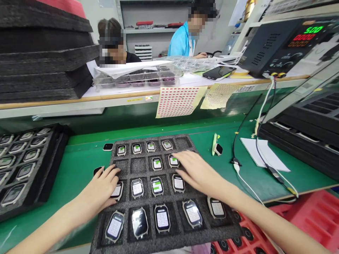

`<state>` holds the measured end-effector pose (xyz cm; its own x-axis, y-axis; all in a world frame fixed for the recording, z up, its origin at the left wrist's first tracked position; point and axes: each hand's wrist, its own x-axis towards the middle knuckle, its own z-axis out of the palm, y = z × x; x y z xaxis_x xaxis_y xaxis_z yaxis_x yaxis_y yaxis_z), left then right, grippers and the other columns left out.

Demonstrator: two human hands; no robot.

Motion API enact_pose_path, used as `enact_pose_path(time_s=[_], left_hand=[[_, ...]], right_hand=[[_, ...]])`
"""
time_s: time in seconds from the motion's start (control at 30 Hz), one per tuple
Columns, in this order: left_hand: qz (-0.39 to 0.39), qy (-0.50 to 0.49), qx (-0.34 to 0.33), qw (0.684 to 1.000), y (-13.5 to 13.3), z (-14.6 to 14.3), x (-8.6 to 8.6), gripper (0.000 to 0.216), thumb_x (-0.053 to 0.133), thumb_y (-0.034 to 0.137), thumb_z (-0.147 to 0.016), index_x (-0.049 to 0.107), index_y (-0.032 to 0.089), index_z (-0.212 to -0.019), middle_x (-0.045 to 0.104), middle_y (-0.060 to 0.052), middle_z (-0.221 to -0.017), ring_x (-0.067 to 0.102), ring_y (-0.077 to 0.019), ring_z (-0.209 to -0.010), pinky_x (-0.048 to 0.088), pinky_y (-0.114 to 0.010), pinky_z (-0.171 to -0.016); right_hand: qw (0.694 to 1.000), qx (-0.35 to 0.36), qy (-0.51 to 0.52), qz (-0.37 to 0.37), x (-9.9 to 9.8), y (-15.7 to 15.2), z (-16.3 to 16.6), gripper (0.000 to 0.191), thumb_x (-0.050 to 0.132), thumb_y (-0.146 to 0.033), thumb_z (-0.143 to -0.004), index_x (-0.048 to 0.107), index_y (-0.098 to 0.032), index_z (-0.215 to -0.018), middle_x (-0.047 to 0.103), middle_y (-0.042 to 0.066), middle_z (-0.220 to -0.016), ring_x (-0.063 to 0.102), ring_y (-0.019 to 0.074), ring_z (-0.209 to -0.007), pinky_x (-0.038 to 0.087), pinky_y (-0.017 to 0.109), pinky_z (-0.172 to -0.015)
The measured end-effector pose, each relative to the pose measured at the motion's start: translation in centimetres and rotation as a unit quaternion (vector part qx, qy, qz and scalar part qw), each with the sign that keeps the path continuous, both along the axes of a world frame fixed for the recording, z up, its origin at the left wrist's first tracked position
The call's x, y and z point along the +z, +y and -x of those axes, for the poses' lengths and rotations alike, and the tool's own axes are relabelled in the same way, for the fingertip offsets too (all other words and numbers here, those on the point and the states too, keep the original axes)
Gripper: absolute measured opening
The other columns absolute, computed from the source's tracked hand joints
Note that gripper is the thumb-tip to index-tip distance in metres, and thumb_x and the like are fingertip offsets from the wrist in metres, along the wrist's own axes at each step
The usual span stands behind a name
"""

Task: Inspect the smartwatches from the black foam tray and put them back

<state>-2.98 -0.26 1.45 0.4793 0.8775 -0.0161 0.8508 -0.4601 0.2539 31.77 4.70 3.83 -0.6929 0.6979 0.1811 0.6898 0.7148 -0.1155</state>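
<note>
Fifteen watches (162,218) show in the pockets of a foam tray (138,166) on a green bench (79,151), where two bare hands work at opposite sides. The right hand (194,167), partly open, arches in from the right, fingertips at the upper edge of a second-row watch and thumb below it; whether it has a grip, I cannot tell. The left hand (104,187) is loosely spread at the tray's left edge, thumb beside a third-row watch and other fingers over a loose watch (97,171) on the bench; its hold, too, is unclear. That loose one looks the most exposed: a sideways sweep of those fingers could skid it across the bench. A pinch off-centre could let a smooth case slip and land on a neighbour's screen. The tray's near edge appears to jut past the bench, above a red tray (304,211), so a forearm leaning there might tip the foam and spill the front row. Off to the right, a white cable (249,187) trails along the bench, where a swinging elbow could snag it.
</note>
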Motion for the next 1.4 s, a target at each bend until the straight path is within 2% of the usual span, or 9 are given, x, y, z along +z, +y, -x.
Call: enact_pose_path(time_s=[0.2,0.4,0.53,0.67,0.8,0.9,1.0,1.23,1.4], left_hand=[[0.121,-0.166,0.056,0.977,0.5,1.6,1.1,0.028,0.067,0.032,-0.071,0.063,0.025,-0.098,0.063,-0.008,-0.118,0.058,-0.0290,-0.109,0.046,-0.044,-0.094],[0.312,-0.421,0.107,0.845,1.0,-1.6,4.6,0.040,0.072,0.028,-0.072,0.061,0.019,-0.109,0.068,-0.010,-0.105,0.063,-0.0273,-0.099,0.047,-0.041,-0.091],[0.309,-0.541,0.133,0.771,1.9,-5.2,5.6,0.055,0.077,0.018,-0.066,0.055,0.016,-0.116,0.068,-0.007,-0.092,0.064,-0.0219,-0.091,0.049,-0.037,-0.087],[0.270,-0.589,0.105,0.754,2.5,-7.3,6.2,0.052,0.074,0.011,-0.065,0.057,0.019,-0.114,0.065,-0.007,-0.105,0.060,-0.0200,-0.096,0.047,-0.030,-0.082],[0.273,-0.607,0.108,0.739,2.7,-8.5,6.7,0.050,0.070,0.009,-0.064,0.057,0.020,-0.111,0.066,-0.008,-0.108,0.059,-0.0210,-0.093,0.044,-0.029,-0.075],[0.298,-0.636,0.124,0.701,2.8,-9.2,6.6,0.052,0.066,0.008,-0.062,0.055,0.020,-0.112,0.068,-0.006,-0.099,0.058,-0.0189,-0.087,0.040,-0.026,-0.069],[0.324,-0.664,0.147,0.658,2.9,-9.7,5.8,0.060,0.062,0.003,-0.060,0.053,0.021,-0.116,0.067,-0.003,-0.095,0.056,-0.0155,-0.082,0.039,-0.025,-0.068],[0.397,-0.720,0.105,0.559,2.7,-9.5,4.8,0.055,0.055,0.003,-0.065,0.050,0.018,-0.117,0.065,-0.009,-0.104,0.060,-0.0249,-0.101,0.044,-0.041,-0.089],[0.362,-0.706,0.102,0.600,2.3,-9.9,5.1,0.045,0.051,0.004,-0.074,0.045,0.019,-0.116,0.065,-0.009,-0.104,0.061,-0.0240,-0.102,0.045,-0.045,-0.093]], right_hand=[[0.992,-0.098,-0.029,0.073,-0.4,2.7,-6.1,0.032,0.052,-0.033,-0.088,0.058,-0.012,-0.111,0.055,0.013,-0.098,0.057,0.0293,-0.091,0.048,0.044,-0.080],[0.981,-0.090,-0.014,0.169,-0.8,5.0,-6.2,0.037,0.060,-0.040,-0.082,0.059,-0.014,-0.109,0.055,0.010,-0.097,0.059,0.0270,-0.090,0.048,0.036,-0.079],[0.981,-0.071,-0.009,0.182,-0.7,5.9,-6.3,0.037,0.062,-0.045,-0.080,0.060,-0.017,-0.102,0.055,0.008,-0.093,0.060,0.0251,-0.081,0.049,0.035,-0.072],[0.972,-0.065,0.087,0.208,-0.4,5.3,-7.1,0.043,0.059,-0.053,-0.081,0.056,-0.019,-0.107,0.054,0.010,-0.110,0.057,0.0254,-0.095,0.048,0.037,-0.084],[0.873,-0.074,0.346,0.336,1.1,3.9,-6.5,0.052,0.068,-0.049,-0.077,0.050,-0.020,-0.116,0.057,0.013,-0.114,0.060,0.0264,-0.096,0.051,0.042,-0.083],[0.768,-0.066,0.505,0.388,2.3,2.6,-4.1,0.059,0.075,-0.038,-0.071,0.050,-0.021,-0.122,0.057,0.011,-0.107,0.063,0.0190,-0.073,0.054,0.030,-0.055],[0.712,-0.068,0.566,0.410,2.5,1.6,-1.0,0.050,0.079,-0.025,-0.067,0.055,-0.020,-0.111,0.059,0.006,-0.097,0.055,0.0111,-0.060,0.045,0.019,-0.039],[0.694,-0.061,0.519,0.495,1.4,0.1,3.3,0.059,0.076,-0.017,-0.069,0.047,-0.022,-0.121,0.062,0.004,-0.097,0.053,0.0055,-0.050,0.042,0.014,-0.036],[0.701,-0.039,0.531,0.475,2.0,-0.8,3.8,0.054,0.061,-0.028,-0.083,0.042,-0.019,-0.133,0.062,0.007,-0.091,0.066,0.0162,-0.062,0.052,0.022,-0.043]])
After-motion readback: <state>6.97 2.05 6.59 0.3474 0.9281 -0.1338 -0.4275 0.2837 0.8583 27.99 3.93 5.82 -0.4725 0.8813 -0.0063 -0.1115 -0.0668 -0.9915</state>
